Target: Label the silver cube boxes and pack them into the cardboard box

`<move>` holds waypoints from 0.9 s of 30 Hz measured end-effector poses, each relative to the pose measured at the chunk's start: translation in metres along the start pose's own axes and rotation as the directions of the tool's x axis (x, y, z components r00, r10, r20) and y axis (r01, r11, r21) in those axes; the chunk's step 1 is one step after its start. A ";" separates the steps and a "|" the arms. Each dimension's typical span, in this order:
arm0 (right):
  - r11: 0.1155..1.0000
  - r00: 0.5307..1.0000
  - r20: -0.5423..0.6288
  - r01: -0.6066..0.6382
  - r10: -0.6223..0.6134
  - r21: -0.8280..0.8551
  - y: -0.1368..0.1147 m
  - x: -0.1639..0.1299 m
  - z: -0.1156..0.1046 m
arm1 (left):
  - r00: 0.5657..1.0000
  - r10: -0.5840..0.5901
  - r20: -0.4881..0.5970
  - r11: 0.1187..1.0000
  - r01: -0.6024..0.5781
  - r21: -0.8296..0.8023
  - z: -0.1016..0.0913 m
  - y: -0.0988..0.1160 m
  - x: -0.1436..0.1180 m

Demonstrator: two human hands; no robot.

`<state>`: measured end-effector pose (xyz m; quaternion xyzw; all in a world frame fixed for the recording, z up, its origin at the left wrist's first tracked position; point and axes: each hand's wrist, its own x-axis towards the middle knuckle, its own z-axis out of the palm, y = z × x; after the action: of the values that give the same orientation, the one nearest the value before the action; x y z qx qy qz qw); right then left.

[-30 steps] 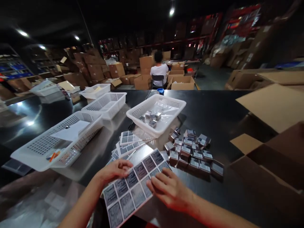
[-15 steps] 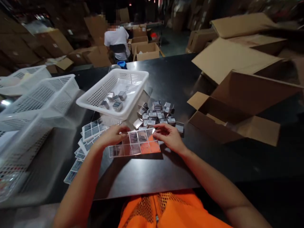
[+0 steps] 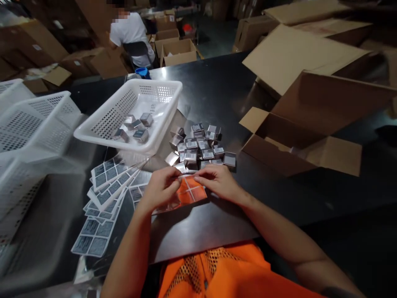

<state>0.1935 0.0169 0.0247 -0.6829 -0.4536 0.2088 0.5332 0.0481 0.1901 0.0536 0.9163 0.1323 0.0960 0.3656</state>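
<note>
The left hand (image 3: 161, 191) and the right hand (image 3: 217, 181) meet over a glossy sheet of square labels (image 3: 186, 193) lying on the black worktop (image 3: 217, 95) just in front of the person; both sets of fingertips are pinched together at the sheet's far edge, though what exactly they grip there is too small to tell; part of the sheet reflects the orange mesh vest (image 3: 217, 273) below. Just beyond the hands sits a heap of small silver labelled boxes (image 3: 198, 147); to the left lies a fanned pile of grey label sheets (image 3: 105, 186). A white perforated plastic basket (image 3: 102, 124) holds a few more such boxes; an open brown cardboard carton (image 3: 297, 145) stands to the right; a seated person in a white shirt (image 3: 130, 33) works at the far side.
</note>
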 end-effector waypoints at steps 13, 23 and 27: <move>0.833 0.877 0.011 0.459 -0.480 -0.309 -0.008 -0.014 0.013 | 0.977 -0.191 -0.097 0.966 0.204 0.158 0.014 0.002 -0.004; 0.735 0.834 -0.199 0.310 -0.515 -0.603 -0.004 0.021 -0.002 | 0.960 -0.229 -0.164 0.929 0.265 0.257 0.008 -0.007 0.004; 0.649 0.869 -0.093 0.287 -0.485 -0.705 0.019 0.029 0.010 | 0.964 -0.219 -0.151 0.958 0.242 0.156 0.010 -0.010 0.006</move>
<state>0.2081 0.0469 0.0095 -0.7358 -0.5556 -0.1846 0.3405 0.0545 0.1925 0.0401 0.9144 0.2702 0.1011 0.2839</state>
